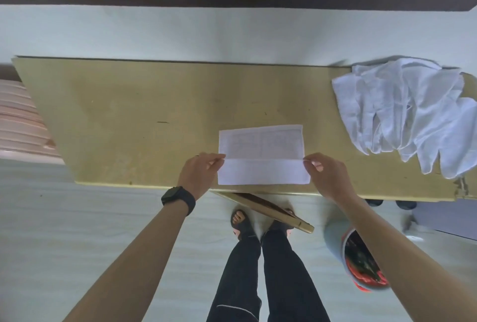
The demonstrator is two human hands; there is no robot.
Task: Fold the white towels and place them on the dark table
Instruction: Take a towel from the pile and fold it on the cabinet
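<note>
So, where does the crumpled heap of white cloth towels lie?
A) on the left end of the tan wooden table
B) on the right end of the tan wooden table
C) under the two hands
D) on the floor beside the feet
B: the crumpled heap of white towels lies on the right end of the tan wooden table, apart from the flat white towel that the left hand and right hand pinch.

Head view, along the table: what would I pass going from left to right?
Pink striped object → left hand → half-folded white towel → right hand → pile of unfolded white towels. Each hand pinches one end of the towel's fold.
</note>
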